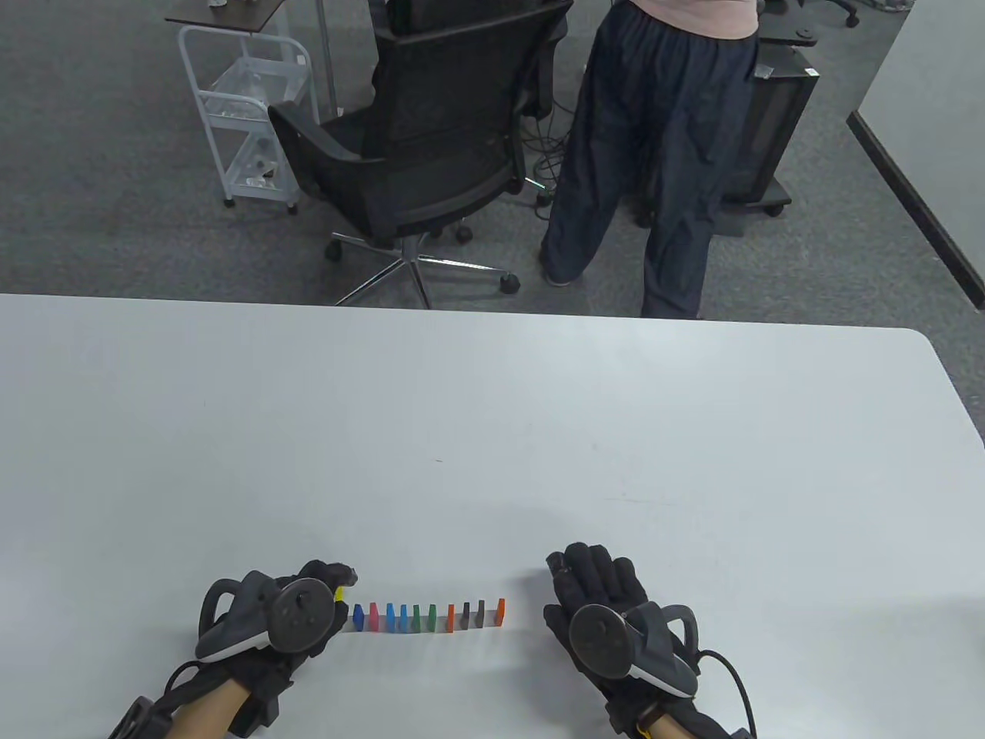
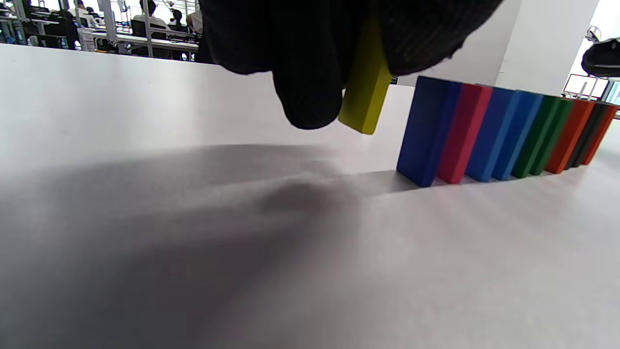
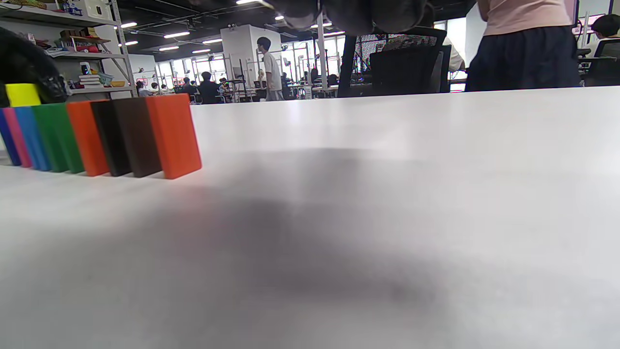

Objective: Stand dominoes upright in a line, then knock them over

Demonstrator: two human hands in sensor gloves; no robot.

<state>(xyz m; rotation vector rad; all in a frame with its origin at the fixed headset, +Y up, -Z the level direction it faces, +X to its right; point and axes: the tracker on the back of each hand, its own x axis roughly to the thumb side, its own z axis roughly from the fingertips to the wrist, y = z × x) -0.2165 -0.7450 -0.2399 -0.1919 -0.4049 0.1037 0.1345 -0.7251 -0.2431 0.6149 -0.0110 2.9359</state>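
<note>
Table view: row of dominoes runs left-right between the hands, left hand nearest its blue end. Left wrist view: fingers pinch yellow domino, tilted, off the surface. Right hand flat, holding nothing.

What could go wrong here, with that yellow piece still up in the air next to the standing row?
The left hand holds the yellow domino tilted above the table, close to the dark blue domino at the row's end. Set down carelessly, it might bump that one and topple the closely spaced row early. Released while tilted, it might fall flat instead of standing. The right hand rests near the orange domino at the other end; a twitch there could also start the fall.
</note>
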